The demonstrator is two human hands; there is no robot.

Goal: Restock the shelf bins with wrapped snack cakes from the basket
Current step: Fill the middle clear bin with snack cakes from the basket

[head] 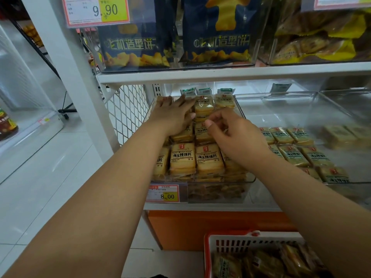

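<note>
The left hand (174, 115) lies flat on the wrapped snack cakes (183, 158); the right hand (232, 130) is curled, its grip unclear. They look light, slippery and crushable; hold by the edges.

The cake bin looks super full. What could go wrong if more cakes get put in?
1. The bin is heaped to its rim, so front cakes might slide out over the edge.
2. The left hand presses flat on the pile; pushing harder could squash cakes.
3. The right hand has its fingers curled over the stack; tugging one pack might topple its neighbours. The basket still holds more, though the next bin looks roomier.
</note>
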